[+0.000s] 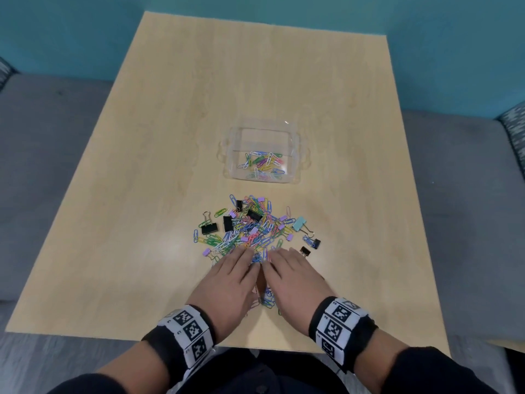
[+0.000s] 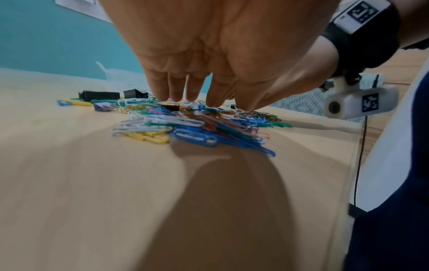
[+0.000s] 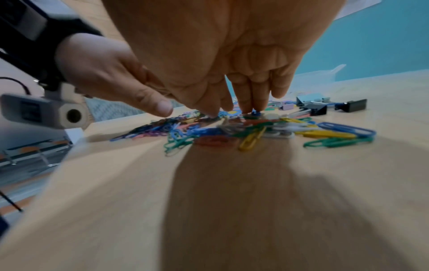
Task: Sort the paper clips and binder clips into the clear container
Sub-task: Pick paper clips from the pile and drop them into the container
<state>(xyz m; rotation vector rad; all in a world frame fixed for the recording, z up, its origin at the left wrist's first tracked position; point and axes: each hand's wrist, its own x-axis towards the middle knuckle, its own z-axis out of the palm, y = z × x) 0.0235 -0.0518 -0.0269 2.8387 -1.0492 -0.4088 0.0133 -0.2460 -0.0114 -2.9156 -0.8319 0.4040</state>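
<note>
Hands lie side by side, palms down, at the near edge of a heap of coloured wire paper clips (image 1: 250, 231) on a pale wooden table (image 1: 142, 194) in the head view. The left hand (image 1: 231, 282) and the right hand (image 1: 292, 280) have straight fingers that reach into the heap; neither grasps anything. A few clips show in the gap between the two palms. Mixed into the heap are black binder clips (image 1: 209, 228), small lilac binder clips (image 1: 206, 252) and one light blue binder clip (image 1: 299, 224) at its right side. Beyond the heap, apart from it, stands the clear plastic container (image 1: 235, 155) with a small layer of coloured paper clips (image 1: 264, 163) in its near part. Both wrists wear black bands with square black-and-white markers (image 1: 189, 331).

From the left wrist, the left hand (image 2: 209, 45) hangs over the paper clips (image 2: 197, 126), its straight fingertips (image 2: 162, 95) touching down on the top of the heap. Black binder clips (image 2: 99, 95) lie at the far left, and a lilac binder clip (image 2: 103, 106) just beside them.

From the right wrist, the right hand (image 3: 232, 45) spreads over the paper clips (image 3: 232, 132), its fingertips (image 3: 247, 107) pressing on them, relaxed rather than clenched. The left hand (image 3: 109, 73) is at the left, thumb extended. Binder clips, black (image 3: 352, 105) and light blue (image 3: 310, 98), lie at the far right. The picture is blurred.
</note>
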